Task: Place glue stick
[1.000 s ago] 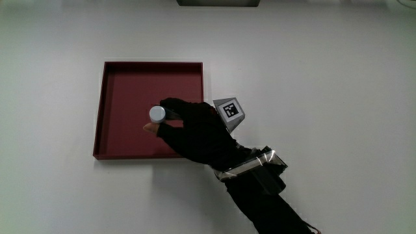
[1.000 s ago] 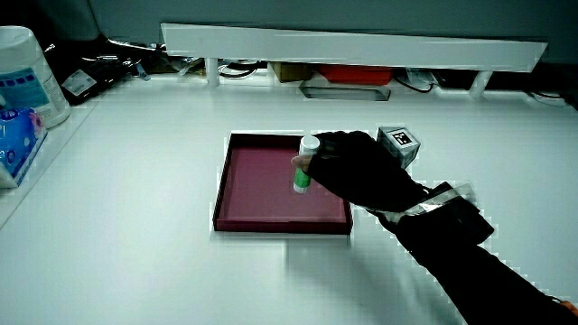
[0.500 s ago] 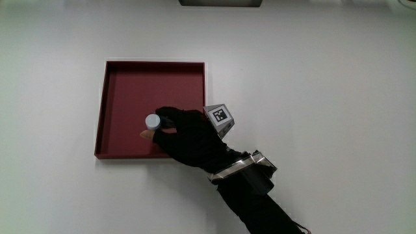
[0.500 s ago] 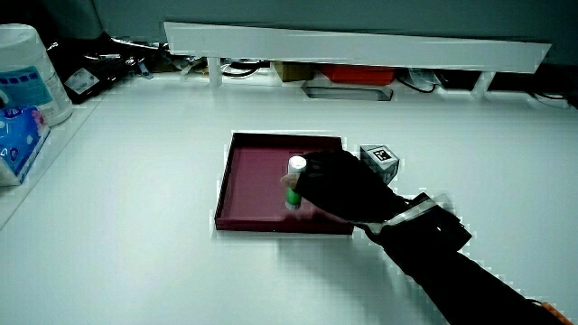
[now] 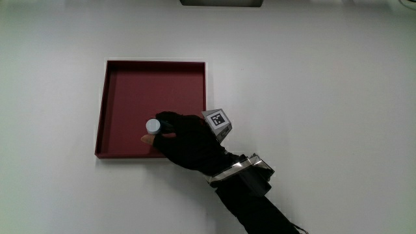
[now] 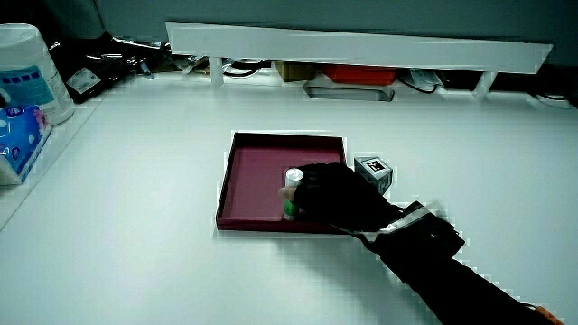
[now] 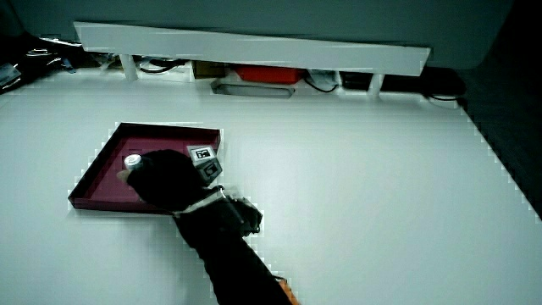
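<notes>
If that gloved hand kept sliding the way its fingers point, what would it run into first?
Apart from the glue stick the hand already grips, probably the red tray's wall on the side its fingers point toward. The floor between looks bare, though the hand's height over it is unclear.

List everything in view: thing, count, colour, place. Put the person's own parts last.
Glue stick: one, green with white cap, upright in the tray, in the part nearer the person, held.
Tray: one, dark red, on the white table.
Partition: one, white, low, at the table's edge farthest from the person.
Tub: one, white with blue label, at the table's edge.
Hand: one, black glove, over the tray's near corner, gripping the glue stick.
Cube: one, grey, patterned, on the hand's back.
</notes>
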Motion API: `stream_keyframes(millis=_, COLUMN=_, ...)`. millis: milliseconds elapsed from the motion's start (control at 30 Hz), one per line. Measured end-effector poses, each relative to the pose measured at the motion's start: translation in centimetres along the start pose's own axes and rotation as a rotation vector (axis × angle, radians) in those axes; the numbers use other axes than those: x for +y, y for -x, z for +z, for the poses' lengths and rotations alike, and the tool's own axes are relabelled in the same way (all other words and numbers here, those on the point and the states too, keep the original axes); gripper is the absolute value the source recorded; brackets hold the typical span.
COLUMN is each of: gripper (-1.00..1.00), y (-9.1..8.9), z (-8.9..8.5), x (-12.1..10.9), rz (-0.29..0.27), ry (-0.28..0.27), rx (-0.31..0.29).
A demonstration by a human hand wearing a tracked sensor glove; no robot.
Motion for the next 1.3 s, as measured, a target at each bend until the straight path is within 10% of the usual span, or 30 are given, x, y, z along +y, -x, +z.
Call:
stream_keyframes(millis=733, gripper=-0.62, y=0.3, z=0.3, x=-0.6, rz=0.009, ry=-0.003, rx=0.009)
stream_keyframes(millis=1000, gripper=-0.92, y=1.9, z=1.5, x=-1.8, rz=0.024, ry=0.058, rx=0.027)
stream_keyframes(millis=1300, gripper=-1.0, y=6.8, z=4.6, x=-4.8, rz=-0.025, ry=0.207, rx=-0.093)
